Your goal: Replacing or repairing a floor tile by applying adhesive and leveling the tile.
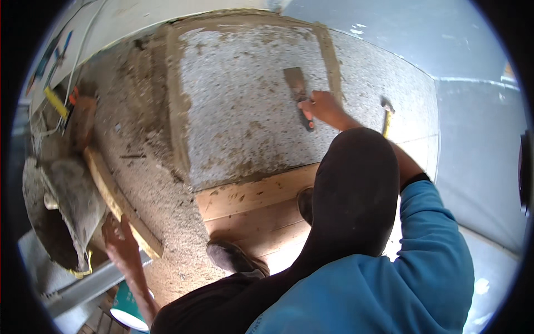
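Observation:
My right hand [328, 109] is closed on the red-and-black handle of a putty knife [296, 82]. Its wide blade points away from me, over a speckled grey slab [245, 94] smeared with brown mortar. Mortar strips [177, 111] line the slab's left, far and right edges. Low on the left, my left hand [121, 247] has its fingers apart and holds nothing that I can see. Those fingers are beside a pale wooden batten [119, 203]; whether they touch it, I cannot tell.
A mortar-caked bucket [39, 217] lies left of the batten. A hammer [386, 116] with a yellow handle rests on the right. Wooden boards [250, 203] lie under my feet, beside sandy ground [150, 189]. A green-and-white tub [128, 306] stands by my left forearm. Grey walls [478, 145] bound the right.

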